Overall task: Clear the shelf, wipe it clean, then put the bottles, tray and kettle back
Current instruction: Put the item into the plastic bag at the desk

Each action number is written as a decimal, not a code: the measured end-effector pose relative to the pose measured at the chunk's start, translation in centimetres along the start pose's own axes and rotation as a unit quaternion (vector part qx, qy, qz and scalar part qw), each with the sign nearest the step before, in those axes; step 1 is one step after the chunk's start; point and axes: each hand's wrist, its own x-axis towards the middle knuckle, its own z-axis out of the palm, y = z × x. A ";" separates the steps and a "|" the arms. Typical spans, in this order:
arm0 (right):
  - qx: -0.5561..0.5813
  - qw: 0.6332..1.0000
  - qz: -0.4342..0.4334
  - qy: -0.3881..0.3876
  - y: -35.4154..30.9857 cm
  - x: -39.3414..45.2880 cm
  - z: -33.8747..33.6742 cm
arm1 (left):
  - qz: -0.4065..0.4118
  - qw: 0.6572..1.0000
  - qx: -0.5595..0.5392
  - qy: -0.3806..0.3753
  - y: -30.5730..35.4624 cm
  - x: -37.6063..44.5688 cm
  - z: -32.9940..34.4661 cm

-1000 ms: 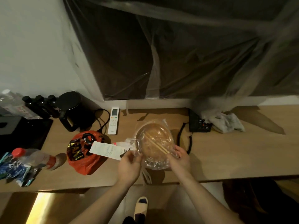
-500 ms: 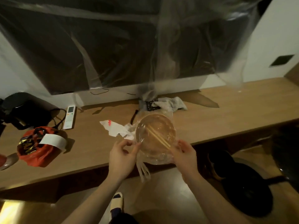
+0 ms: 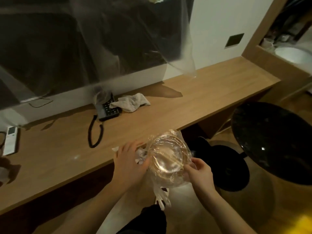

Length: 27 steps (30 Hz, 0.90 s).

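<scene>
A round takeaway bowl in a clear plastic bag (image 3: 166, 157), with chopsticks across its lid, is held in front of the wooden shelf's front edge (image 3: 94, 168), off the shelf top. My left hand (image 3: 129, 163) grips its left side together with crumpled white paper (image 3: 141, 155). My right hand (image 3: 199, 173) pinches the bag at the bowl's right rim. The bag's loose end hangs below the bowl. The kettle, bottles and tray are out of view.
On the shelf lie a black telephone (image 3: 108, 109) with a coiled cord, a grey rag (image 3: 130, 103) beside it and a white remote (image 3: 11, 140) at the far left. A black round stool (image 3: 271, 141) stands to the right, with a dark bin (image 3: 224, 166) beneath.
The view has swung right, so the kettle, bottles and red bag left the frame. Both hands carried the bagged bowl from above the shelf top out past its front edge, to the right.
</scene>
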 end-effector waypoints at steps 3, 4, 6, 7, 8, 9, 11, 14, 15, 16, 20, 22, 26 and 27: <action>-0.005 1.000 0.017 0.008 1.0 2.5 -2.6 | -0.026 0.990 -0.032 -0.132 1.7 2.6 3.9; -0.010 1.000 0.018 0.009 1.3 3.5 -3.4 | -0.049 0.980 -0.071 -0.177 2.3 3.5 5.3; -0.040 0.999 0.014 0.013 1.3 5.8 -5.0 | -0.096 0.959 -0.131 -0.231 3.5 5.4 7.9; -0.056 0.998 0.012 0.014 1.2 6.9 -5.8 | -0.107 0.956 -0.137 -0.237 4.0 6.3 9.2; -0.065 0.998 0.013 0.012 1.1 8.1 -6.6 | -0.112 0.955 -0.135 -0.238 4.6 7.2 10.5; -0.071 0.997 0.013 0.008 1.0 9.4 -7.4 | -0.114 0.955 -0.133 -0.240 5.1 8.0 11.8; -0.091 0.996 0.016 0.007 0.7 11.9 -8.5 | -0.118 0.952 -0.135 -0.246 6.0 9.6 14.1; -0.094 0.995 0.030 0.003 0.3 15.5 -9.7 | -0.134 0.950 -0.127 -0.253 7.0 12.0 17.4; -0.096 0.995 0.038 0.001 0.3 16.6 -10.2 | -0.140 0.948 -0.125 -0.255 7.4 12.8 18.5; -0.095 0.994 0.045 0.001 0.4 17.5 -10.7 | -0.147 0.947 -0.121 -0.258 7.9 13.4 19.5; -0.091 0.992 0.083 -0.005 1.1 21.7 -12.8 | -0.184 0.941 -0.126 -0.256 10.2 15.3 23.7; -0.090 0.991 0.101 -0.013 2.0 24.1 -13.9 | -0.199 0.938 -0.131 -0.250 11.2 16.0 26.0; -0.087 0.987 0.131 -0.030 3.5 28.2 -15.6 | -0.242 0.933 -0.129 -0.232 12.4 16.9 30.6; -0.089 0.985 0.141 -0.036 4.0 29.3 -15.9 | -0.257 0.931 -0.129 -0.225 12.5 17.1 31.8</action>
